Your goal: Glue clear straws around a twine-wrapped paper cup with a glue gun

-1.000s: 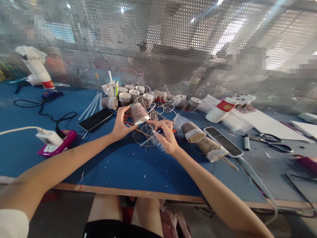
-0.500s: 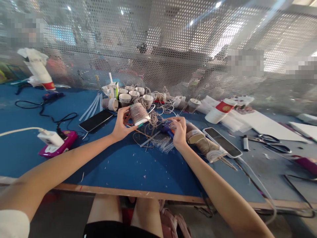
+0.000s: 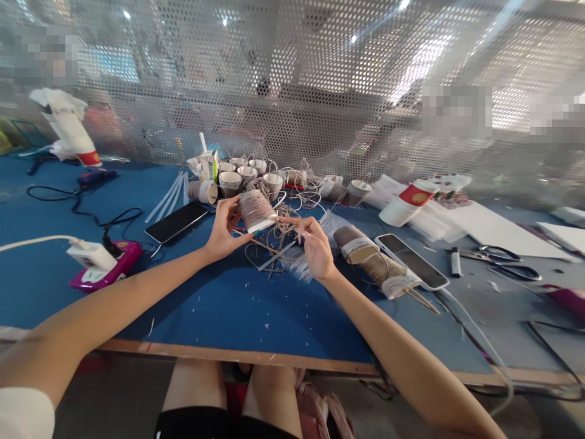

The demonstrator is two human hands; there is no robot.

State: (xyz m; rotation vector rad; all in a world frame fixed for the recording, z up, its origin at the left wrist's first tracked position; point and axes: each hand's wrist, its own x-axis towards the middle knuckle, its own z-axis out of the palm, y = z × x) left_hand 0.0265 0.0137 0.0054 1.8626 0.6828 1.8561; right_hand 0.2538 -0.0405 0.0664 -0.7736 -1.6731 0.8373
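My left hand [image 3: 227,227] grips a paper cup [image 3: 256,208] wound with grey-brown cord. The cup is tilted on its side, its white end towards the lower right. The index finger of my right hand [image 3: 315,247] reaches out to the cup's right edge and seems to touch it. The other fingers are curled; a small dark blue part [image 3: 300,239] shows beside them, mostly hidden, and I cannot tell whether they hold it. Loose cord [image 3: 274,239] and clear plastic strips [image 3: 297,263] lie beneath my hands.
Several cord-wrapped cups [image 3: 231,181] stand behind. A black phone [image 3: 177,223] and purple power strip [image 3: 107,268] lie left. On the right are more wrapped cups [image 3: 377,259], a white-edged phone [image 3: 411,262], scissors [image 3: 503,256] and a red-and-white cup [image 3: 406,204]. A perforated metal screen [image 3: 292,110] stands behind.
My right hand has moved left from beside the blue tool, its index finger now extended to the cup's edge. My left hand holds the wrapped cup in nearly the same place.
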